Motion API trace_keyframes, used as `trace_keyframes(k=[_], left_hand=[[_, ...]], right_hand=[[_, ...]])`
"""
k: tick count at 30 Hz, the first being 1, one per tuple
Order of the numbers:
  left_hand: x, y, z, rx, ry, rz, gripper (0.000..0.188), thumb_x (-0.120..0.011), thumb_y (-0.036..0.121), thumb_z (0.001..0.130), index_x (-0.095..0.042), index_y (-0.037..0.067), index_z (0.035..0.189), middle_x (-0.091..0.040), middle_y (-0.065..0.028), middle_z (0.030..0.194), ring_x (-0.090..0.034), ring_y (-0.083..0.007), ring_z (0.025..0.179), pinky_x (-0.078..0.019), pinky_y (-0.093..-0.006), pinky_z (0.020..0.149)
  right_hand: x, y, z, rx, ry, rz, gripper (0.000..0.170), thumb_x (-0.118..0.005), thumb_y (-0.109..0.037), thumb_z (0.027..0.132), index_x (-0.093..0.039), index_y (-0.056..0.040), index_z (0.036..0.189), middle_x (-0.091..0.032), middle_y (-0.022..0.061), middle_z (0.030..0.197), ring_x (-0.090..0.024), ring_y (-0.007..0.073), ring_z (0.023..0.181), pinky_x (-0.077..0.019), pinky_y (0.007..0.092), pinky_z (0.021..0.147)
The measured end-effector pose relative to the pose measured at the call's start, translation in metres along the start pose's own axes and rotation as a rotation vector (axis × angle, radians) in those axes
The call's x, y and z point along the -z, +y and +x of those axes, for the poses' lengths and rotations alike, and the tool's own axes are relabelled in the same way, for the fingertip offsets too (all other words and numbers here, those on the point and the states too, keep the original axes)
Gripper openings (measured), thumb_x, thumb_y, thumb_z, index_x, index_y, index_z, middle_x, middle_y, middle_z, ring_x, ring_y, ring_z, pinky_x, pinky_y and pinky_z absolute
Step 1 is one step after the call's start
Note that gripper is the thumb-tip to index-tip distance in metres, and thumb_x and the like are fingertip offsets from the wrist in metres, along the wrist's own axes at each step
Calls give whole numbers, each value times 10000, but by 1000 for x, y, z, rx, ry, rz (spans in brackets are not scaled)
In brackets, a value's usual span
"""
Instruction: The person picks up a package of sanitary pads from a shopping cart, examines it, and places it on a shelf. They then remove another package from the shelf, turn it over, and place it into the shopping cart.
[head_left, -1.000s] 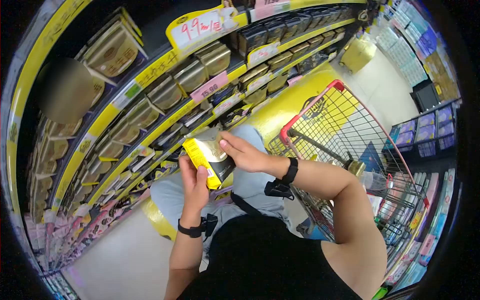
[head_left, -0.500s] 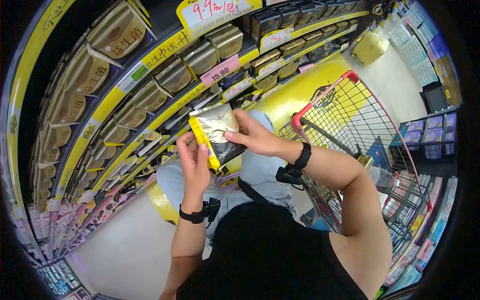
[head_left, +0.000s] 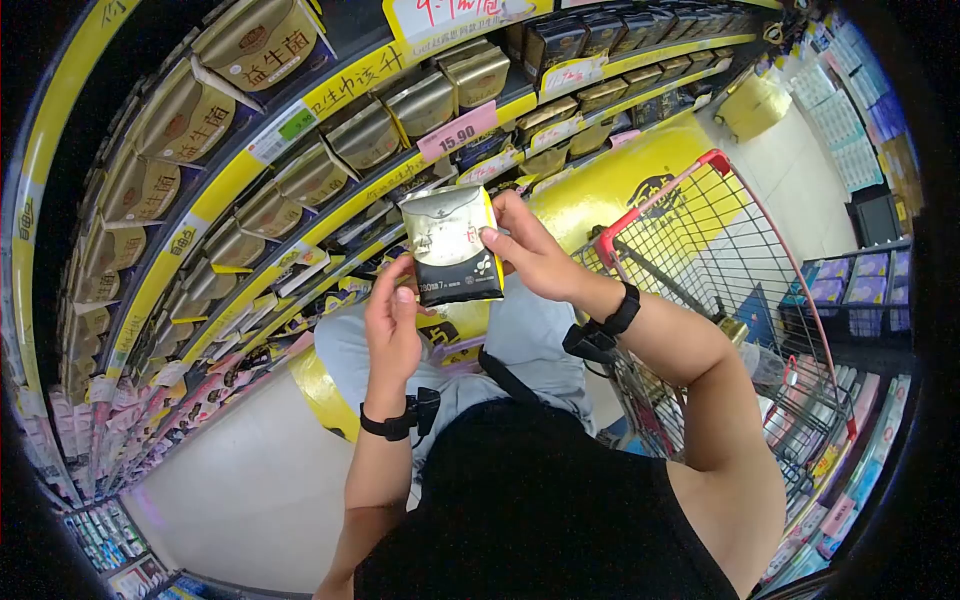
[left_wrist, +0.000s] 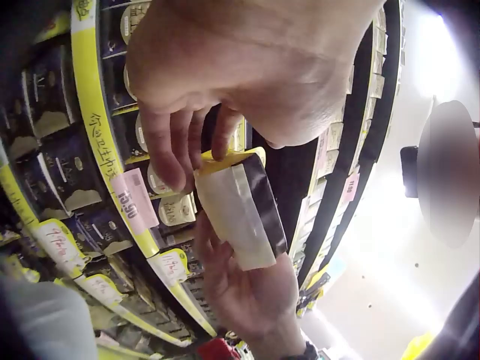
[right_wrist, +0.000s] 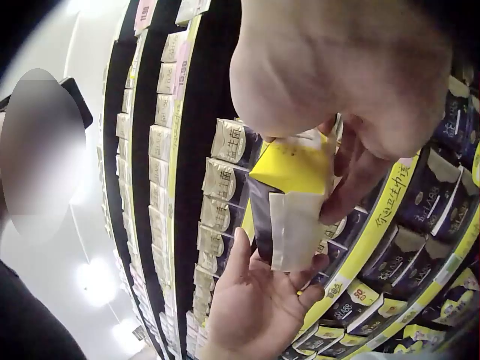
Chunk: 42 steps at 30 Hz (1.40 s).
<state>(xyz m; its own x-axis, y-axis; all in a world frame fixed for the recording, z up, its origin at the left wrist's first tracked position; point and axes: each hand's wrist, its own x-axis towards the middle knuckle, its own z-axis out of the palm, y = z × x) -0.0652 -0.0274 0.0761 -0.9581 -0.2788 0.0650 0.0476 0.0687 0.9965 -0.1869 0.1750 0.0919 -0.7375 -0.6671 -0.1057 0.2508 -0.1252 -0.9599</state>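
Observation:
A silver and black pack of sanitary pads (head_left: 452,245) with a yellow side is held up in front of the shelf, its printed front facing the head camera. My right hand (head_left: 540,250) grips its right edge, thumb at the front and fingers behind. At the lower left corner, my left hand (head_left: 393,325) holds the pack between thumb and fingers. The right wrist view shows the left palm (right_wrist: 259,307) under the pack's lower end. Seen from the left wrist, the pack's pale back (left_wrist: 236,214) has a dark band along one side.
Shelves with yellow edge strips (head_left: 345,95) and rows of gold packs (head_left: 185,120) curve along the left. A pink price tag (head_left: 458,132) hangs above the hands. To the right stands a red-handled shopping cart (head_left: 715,160) holding goods. Farther back is a yellow suitcase (head_left: 755,105).
Between my hands the pack has turned: its yellow side, first facing left, now shows along the right edge, with the front upright. The head view has shifted slightly.

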Motion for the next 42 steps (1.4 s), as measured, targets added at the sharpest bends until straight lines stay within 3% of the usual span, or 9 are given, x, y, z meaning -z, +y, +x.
trace_keyframes(k=[4,7,13,14,17,24,27,34,42], left_hand=[[1,-1,1,19,-5,-51,472,-537,335,1044,-520,3,1380,-598,-108,1243,-605,-133,990,-530,-261,727],[-1,8,2,54,-57,-92,432,-584,273,1024,-477,3,1344,-585,-110,1218,-587,-130,1010,-519,-258,756],[-6,-3,3,83,-131,-88,451,-644,128,957,-333,33,1269,-500,-107,1229,-503,-171,1142,-431,-333,987],[-9,0,0,87,-136,-132,496,-639,127,955,-318,17,1317,-474,-119,1275,-474,-184,1178,-385,-356,1046],[-8,-2,-3,103,-153,-90,539,-646,153,959,-306,11,1352,-473,-120,1287,-469,-182,1185,-386,-349,1046],[-2,-9,-12,66,-102,-39,434,-584,346,1024,-418,38,1280,-546,-65,1207,-489,-139,1093,-395,-306,988],[1,-10,-15,44,-29,-34,396,-572,341,1031,-424,54,1261,-562,-57,1182,-502,-129,1070,-397,-298,976],[-3,-5,-22,83,-1,8,388,-529,341,1052,-395,70,1295,-583,-93,1177,-524,-139,1060,-412,-290,959],[-11,-5,-24,68,-75,27,398,-502,297,1061,-379,54,1352,-598,-132,1208,-541,-152,1082,-421,-300,960]], right_hand=[[-1,2,1,25,-8,81,289,-535,-253,1051,-388,-95,1243,-521,28,1101,-571,91,986,-504,249,762],[-5,-1,1,60,30,46,264,-611,-249,1015,-430,-87,1117,-504,8,1016,-520,72,904,-470,244,722],[5,9,3,243,-247,-343,477,-794,-253,874,-360,-97,756,-391,2,793,-352,118,739,-369,279,652],[5,7,5,397,-261,-396,469,-783,-257,880,-376,-86,721,-406,15,751,-383,139,716,-377,295,643],[6,11,-1,278,-325,-375,445,-749,-256,918,-393,-62,735,-393,-13,717,-372,116,702,-354,296,643],[4,14,-2,83,-366,-186,359,-514,-296,1062,-541,-17,838,-580,6,764,-589,78,749,-504,262,706],[7,19,2,69,-339,-145,283,-498,-297,1067,-537,-18,1041,-606,32,871,-601,96,809,-521,278,715],[3,12,-1,130,-180,-87,683,-329,-612,1022,-270,-95,1463,-459,190,1321,-550,207,1092,-581,337,762],[7,8,1,45,-141,-194,462,-440,-398,1068,-365,-131,1437,-550,94,1199,-572,142,1003,-526,279,729]])
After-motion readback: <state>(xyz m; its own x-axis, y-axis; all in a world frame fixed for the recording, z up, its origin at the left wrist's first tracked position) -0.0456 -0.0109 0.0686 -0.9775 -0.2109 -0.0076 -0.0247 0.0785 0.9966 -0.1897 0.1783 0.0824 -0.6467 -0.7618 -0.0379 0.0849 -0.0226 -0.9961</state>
